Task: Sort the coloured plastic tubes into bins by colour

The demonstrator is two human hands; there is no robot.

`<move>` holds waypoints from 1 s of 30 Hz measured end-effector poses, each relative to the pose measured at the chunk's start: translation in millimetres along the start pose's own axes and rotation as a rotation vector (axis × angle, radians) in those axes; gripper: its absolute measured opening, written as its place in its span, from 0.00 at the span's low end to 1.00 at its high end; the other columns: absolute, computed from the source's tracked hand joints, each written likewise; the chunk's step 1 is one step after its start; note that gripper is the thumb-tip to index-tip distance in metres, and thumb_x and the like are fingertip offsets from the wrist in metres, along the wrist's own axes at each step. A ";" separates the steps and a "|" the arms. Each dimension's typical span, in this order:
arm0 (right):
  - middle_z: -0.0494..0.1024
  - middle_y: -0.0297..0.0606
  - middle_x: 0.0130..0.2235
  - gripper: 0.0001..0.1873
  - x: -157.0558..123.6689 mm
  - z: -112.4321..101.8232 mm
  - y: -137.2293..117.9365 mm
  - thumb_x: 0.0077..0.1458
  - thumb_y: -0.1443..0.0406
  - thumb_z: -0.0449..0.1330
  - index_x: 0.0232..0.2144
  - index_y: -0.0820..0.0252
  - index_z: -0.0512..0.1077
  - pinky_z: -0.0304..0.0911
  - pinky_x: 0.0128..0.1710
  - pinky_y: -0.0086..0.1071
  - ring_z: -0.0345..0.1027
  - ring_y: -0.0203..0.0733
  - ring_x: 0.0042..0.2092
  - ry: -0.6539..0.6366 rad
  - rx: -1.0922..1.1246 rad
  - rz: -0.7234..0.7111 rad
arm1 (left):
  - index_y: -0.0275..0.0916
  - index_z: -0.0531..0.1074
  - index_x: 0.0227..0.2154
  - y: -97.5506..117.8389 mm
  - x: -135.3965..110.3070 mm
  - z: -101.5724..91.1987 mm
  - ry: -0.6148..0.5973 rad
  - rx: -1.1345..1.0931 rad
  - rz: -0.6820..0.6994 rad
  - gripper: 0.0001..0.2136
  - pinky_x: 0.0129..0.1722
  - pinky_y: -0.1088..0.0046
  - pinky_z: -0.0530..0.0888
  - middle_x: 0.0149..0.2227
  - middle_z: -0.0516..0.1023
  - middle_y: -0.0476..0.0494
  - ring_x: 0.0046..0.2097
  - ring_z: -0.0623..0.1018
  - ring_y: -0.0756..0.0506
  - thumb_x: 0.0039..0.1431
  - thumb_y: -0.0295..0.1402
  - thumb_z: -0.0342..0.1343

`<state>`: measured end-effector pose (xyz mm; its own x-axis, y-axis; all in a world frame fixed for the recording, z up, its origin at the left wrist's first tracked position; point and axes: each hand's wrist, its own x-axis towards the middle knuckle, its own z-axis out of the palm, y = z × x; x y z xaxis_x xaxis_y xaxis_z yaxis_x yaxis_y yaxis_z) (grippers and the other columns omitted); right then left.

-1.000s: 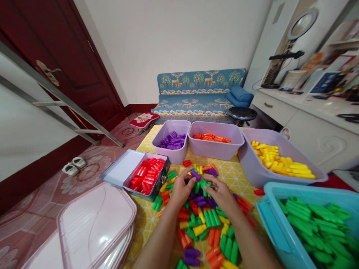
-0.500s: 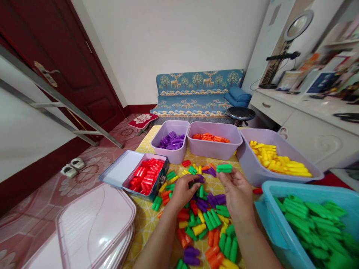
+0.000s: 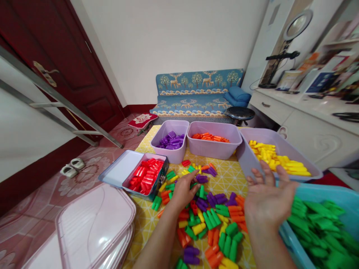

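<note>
My left hand (image 3: 183, 188) reaches over the loose pile of plastic blocks, index finger stretched forward and thumb apart from it; its other fingers are mostly hidden. A purple block (image 3: 202, 178) lies just past its fingertips. My right hand (image 3: 266, 198) is open, palm turned up and fingers spread, with nothing in it. It hovers at the near left corner of the turquoise bin (image 3: 316, 188), which holds green blocks (image 3: 319, 224). Between my arms, green blocks (image 3: 211, 218), orange blocks (image 3: 214, 257), purple blocks (image 3: 191, 256) and yellow blocks (image 3: 199, 228) lie mixed.
Along the table's far side stand lilac bins of purple pieces (image 3: 171, 141), orange pieces (image 3: 210, 138) and yellow pieces (image 3: 280, 160). A hinged box (image 3: 120, 168) of red pieces sits left. Stacked lids (image 3: 95, 220) lie at the near left, beside the patterned tablecloth (image 3: 140, 213).
My right hand has moved right to the turquoise bin and opened; the green block it held is out of its fingers. My left hand has barely shifted, its index finger now straighter.
</note>
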<state>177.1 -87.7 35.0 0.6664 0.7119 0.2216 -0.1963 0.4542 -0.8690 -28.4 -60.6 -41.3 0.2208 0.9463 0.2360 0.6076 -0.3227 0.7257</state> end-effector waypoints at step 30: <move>0.71 0.41 0.48 0.19 -30.2 3.4 93.3 0.46 0.70 0.54 0.42 0.57 0.71 0.60 0.54 0.44 0.65 0.46 0.52 -0.841 -0.756 -0.096 | 0.43 0.75 0.46 4.9 2.0 -2.6 -0.062 0.074 0.071 0.17 0.49 0.66 0.71 0.43 0.79 0.45 0.45 0.76 0.43 0.53 0.26 0.55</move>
<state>136.2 -65.1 -51.2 -0.0951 0.9550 0.2808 0.5041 0.2895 -0.8137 -27.0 -60.3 -35.6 0.3109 0.9189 0.2430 0.6430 -0.3916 0.6582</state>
